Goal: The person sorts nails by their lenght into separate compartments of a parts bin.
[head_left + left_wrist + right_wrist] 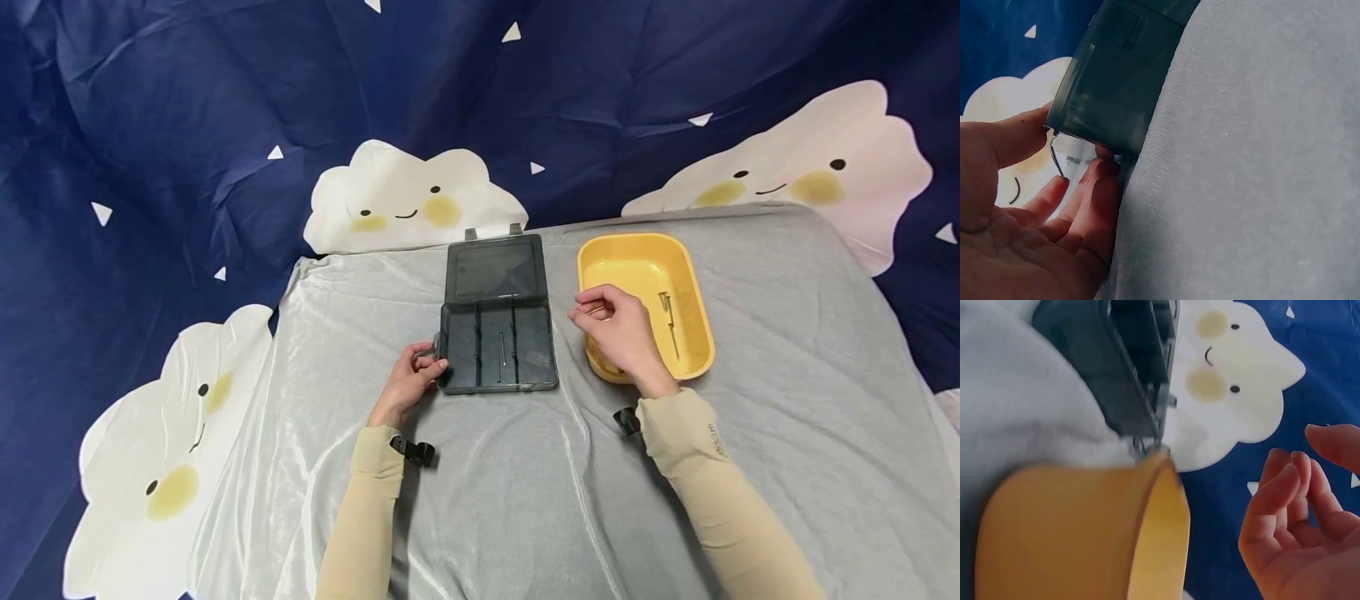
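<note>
My left grip (408,383) is pinching the dark box (458,346), nails (503,348) lying right of that grip, while my loose, empty right grip (621,329) is hovering over the yellow tub (637,273), where a bump could spill the other nails (671,323) beside it.

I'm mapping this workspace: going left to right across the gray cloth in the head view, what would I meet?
Left hand, open three-compartment plastic case, yellow plastic tray. The right hand overlaps the tray.

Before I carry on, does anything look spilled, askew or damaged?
Nothing stands out: two slim metal pieces lie in the middle compartment of the dark case, more pieces inside the yellow tray; no spill or damage shows.
</note>
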